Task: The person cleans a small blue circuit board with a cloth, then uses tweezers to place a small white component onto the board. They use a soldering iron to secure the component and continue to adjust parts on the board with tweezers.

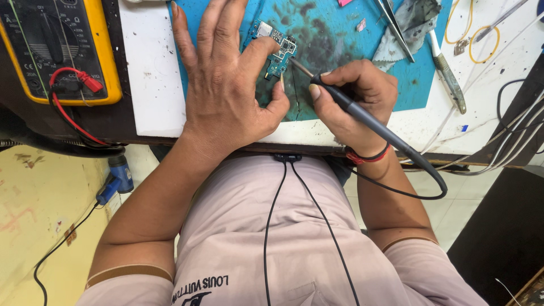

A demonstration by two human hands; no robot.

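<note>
A small blue-green circuit board [276, 46] lies on a stained blue work mat [323, 34]. My left hand [224, 79] rests flat on the mat and pins the board with its index finger and thumb. My right hand [354, 96] grips a dark soldering iron [362, 116] like a pen. Its metal tip touches the board's right edge. The iron's black cable loops down past my right wrist, which wears a red band.
A yellow multimeter [62, 51] with red and black leads sits at far left. Tweezers [394, 22], a grey cloth [413, 22], a metal tool [447, 73] and yellow wire loops [481, 34] lie at the upper right. Cables run along the right bench edge. Earphone wires hang over my shirt.
</note>
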